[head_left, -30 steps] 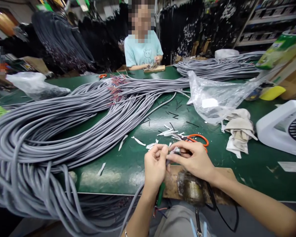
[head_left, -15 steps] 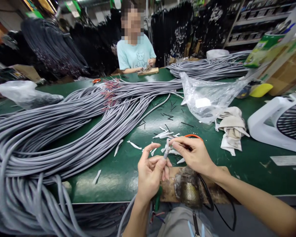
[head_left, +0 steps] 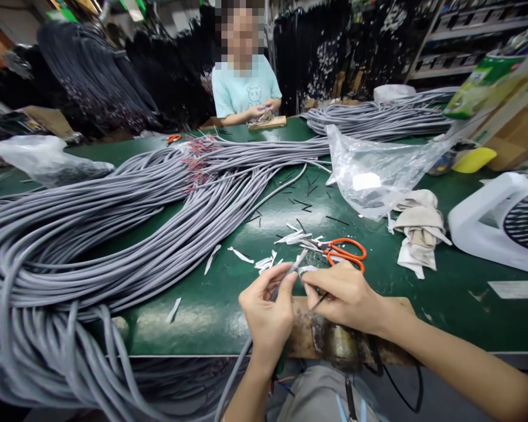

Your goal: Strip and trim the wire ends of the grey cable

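My left hand (head_left: 268,305) is closed round a grey cable (head_left: 286,286) near its end, with the thumb pressed on top. White wrapping shows at the tip, which points up and away from me. The rest of this cable runs down past my left wrist. Just right of the tip, my right hand (head_left: 349,299) is closed in a pinch, and a thin black piece (head_left: 320,301) sticks out below its fingers. Orange-handled scissors (head_left: 347,240) lie just beyond my right hand, among white scraps (head_left: 293,237).
A wooden board with a worn metal fixture (head_left: 341,346) sits at the table's near edge. Bundled grey cables (head_left: 127,234) cover the left. Rightward are a clear plastic bag (head_left: 378,170), a crumpled cloth (head_left: 420,225) and a white fan (head_left: 475,217). A co-worker (head_left: 246,94) sits opposite.
My right hand has moved down from above the cable tip to beside it, uncovering the scissors. My left hand has tilted the cable end further to the right. The co-worker's hands have moved closer together.
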A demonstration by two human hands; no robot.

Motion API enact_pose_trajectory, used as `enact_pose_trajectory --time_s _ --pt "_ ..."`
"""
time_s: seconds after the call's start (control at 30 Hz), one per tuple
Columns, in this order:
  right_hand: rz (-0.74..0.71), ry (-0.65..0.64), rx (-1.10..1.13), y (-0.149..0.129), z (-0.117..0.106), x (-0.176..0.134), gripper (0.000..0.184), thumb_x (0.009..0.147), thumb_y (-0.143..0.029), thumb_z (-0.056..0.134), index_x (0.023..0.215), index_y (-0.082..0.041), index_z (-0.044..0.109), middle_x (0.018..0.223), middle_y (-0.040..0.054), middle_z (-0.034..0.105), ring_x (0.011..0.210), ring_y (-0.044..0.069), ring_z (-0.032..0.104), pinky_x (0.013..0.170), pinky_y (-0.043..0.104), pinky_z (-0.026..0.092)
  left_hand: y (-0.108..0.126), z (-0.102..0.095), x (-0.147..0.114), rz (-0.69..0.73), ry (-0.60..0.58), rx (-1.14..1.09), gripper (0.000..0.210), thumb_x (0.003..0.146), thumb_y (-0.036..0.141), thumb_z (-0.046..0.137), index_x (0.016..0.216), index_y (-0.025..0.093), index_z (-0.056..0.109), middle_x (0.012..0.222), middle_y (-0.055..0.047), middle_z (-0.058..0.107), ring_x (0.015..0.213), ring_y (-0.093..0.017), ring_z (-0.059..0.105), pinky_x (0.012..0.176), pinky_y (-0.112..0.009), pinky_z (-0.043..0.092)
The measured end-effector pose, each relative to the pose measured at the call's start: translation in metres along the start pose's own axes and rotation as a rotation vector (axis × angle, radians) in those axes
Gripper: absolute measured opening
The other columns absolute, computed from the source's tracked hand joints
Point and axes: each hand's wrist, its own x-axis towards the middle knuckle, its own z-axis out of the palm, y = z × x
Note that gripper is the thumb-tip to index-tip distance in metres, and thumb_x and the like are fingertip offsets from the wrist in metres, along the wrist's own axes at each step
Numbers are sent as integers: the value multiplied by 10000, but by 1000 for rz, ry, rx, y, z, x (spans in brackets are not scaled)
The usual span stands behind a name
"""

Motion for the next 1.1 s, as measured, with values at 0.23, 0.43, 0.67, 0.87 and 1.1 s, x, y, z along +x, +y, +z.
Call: enact_pose_trajectory --time_s 0.23,0.43,0.67,0.87,1.1 --pt "197 236 -7 -9 -8 5 108 748 -123 525 764 -166 623 514 -25 531 439 79 443 475 211 364 2 1 0 62 -4 26 118 695 186 671 809 154 669 716 -18 681 559 -112 622 562 -198 520" --pt "218 99 -13 1 -2 2 147 826 -143 491 841 -139 638 662 34 605 575 102 536 540 210 406 -2 0 -3 76 -31 47 109 683 176 681 789 152 674 758 -35 692 659 -147 647 639 -237 537" --pt "62 135 -244 3 -2 -3 164 780 -137 506 653 -172 603 601 -4 573 516 74 498 488 209 337 3 1 -1 -80 -159 -22 167 691 208 674 843 139 677 780 -49 693 678 -150 649 635 -213 528" --pt "-46 69 -92 0 -9 0 157 730 -118 493 628 -204 575 499 -37 502 430 67 409 447 211 316 0 -1 3 -133 -51 -53 166 703 258 662 803 126 647 696 -25 641 603 -108 589 567 -176 474" --pt "103 132 -366 3 -22 5 133 792 -303 552 791 -171 573 630 11 609 569 121 514 560 269 337 0 -5 4 103 -91 150 204 730 201 631 923 195 698 672 4 534 572 -92 476 529 -186 384"
